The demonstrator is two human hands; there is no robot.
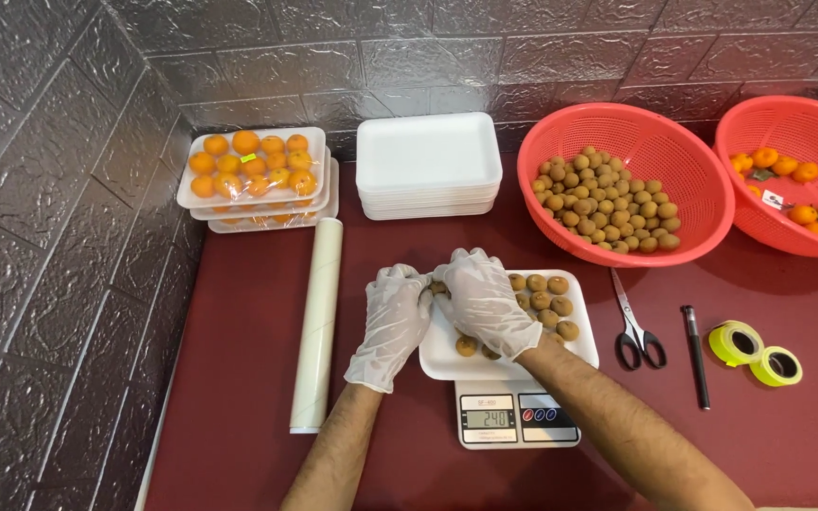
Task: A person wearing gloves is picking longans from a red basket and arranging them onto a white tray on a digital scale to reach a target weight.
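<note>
Right now, through the head camera, I see my left hand (392, 322) and my right hand (485, 301), both in thin clear gloves, meeting over the near-left part of a white foam tray (579, 352) that sits on a small kitchen scale (515, 416). My fingers are curled together around a few small brown fruits (543, 298) at the tray's left edge, though I cannot tell exactly how many each hand grips, since the gloves cover them. More of the same brown fruits lie loose on the tray just to the right of my right hand, and two peek out below its wrist. Just left of my left hand a roll of cling film (317, 326) lies lengthwise on the dark red table (239, 378). Beyond my hands stands a stack of empty white trays (428, 166), and further left of that a stack of wrapped trays of small orange fruits (253, 175). Beyond and right of my right hand a red basket (674, 156) holds a heap of brown fruits, with a second red basket (807, 132) of orange fruits beside it. Right of the tray lie scissors (636, 326), a black pen (695, 355) and two yellow tape rolls (755, 352).
</note>
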